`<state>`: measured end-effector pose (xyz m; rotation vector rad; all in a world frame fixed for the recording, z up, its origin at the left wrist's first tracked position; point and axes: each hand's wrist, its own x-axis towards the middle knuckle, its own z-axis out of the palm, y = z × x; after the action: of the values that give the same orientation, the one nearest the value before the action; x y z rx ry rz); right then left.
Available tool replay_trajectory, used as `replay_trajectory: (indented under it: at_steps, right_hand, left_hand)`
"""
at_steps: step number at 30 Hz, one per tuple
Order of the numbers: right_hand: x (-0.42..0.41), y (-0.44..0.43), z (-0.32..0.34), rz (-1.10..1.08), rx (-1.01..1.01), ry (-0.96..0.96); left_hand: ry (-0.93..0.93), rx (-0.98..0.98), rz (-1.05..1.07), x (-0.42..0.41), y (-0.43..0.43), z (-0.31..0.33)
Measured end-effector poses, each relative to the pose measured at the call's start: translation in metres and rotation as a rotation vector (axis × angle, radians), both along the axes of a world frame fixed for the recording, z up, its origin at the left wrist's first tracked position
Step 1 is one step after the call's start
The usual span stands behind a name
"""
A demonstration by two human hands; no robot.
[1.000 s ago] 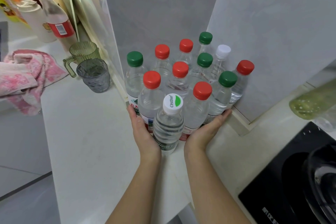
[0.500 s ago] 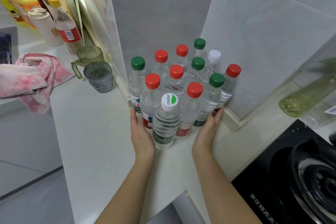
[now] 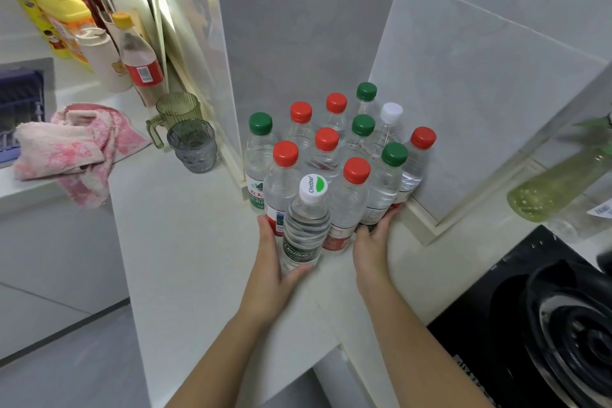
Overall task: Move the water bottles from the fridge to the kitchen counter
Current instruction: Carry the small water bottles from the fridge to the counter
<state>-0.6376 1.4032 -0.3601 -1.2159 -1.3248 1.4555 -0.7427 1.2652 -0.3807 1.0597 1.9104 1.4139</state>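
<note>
White kitchen counter (image 3: 185,242), head view. 12 clear plastic water bottles (image 3: 331,156) stand upright on it in a tight cluster, set into the grey tiled wall corner (image 3: 298,43); 6 have red caps, 4 green, 2 white. The front bottle with the white-and-green cap (image 3: 306,225) serves as reference.

The left hand (image 3: 270,262) lies against the reference bottle's left side. Its fingers are straight and reach the red-labelled bottle behind, and its thumb lies across the reference bottle's base. It is unclenched and grasps nothing.

The right hand (image 3: 372,242), right of the reference bottle, presses straight fingers against the bases of the right-hand bottles. It also grasps nothing.

Left of the reference bottle, well apart, stands a grey ribbed glass tumbler (image 3: 192,146), with a green ribbed glass mug (image 3: 177,109) just behind it. A pink-and-white towel (image 3: 66,139) lies farther left. Right of the reference bottle is a black gas hob (image 3: 546,325).
</note>
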Motion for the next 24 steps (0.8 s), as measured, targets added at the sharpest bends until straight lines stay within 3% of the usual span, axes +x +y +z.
replay_trajectory:
  at_steps: [8,14,18,24]
  right_hand:
    - [0.015,0.003,-0.002,0.034,-0.043,-0.085]
    - [0.033,-0.01,0.007,0.101,-0.081,-0.333]
    - [0.054,-0.026,0.016,0.292,-0.064,-0.504]
    - [0.094,-0.05,0.031,0.583,0.169,-0.863]
  left_hand:
    - [0.008,-0.044,0.053,0.004,-0.002,0.007]
    - [0.09,-0.232,0.056,0.003,-0.017,0.008]
    - [0.214,-0.374,0.019,0.004,-0.038,0.023]
    - [0.646,-0.683,0.021,0.019,-0.089,0.056]
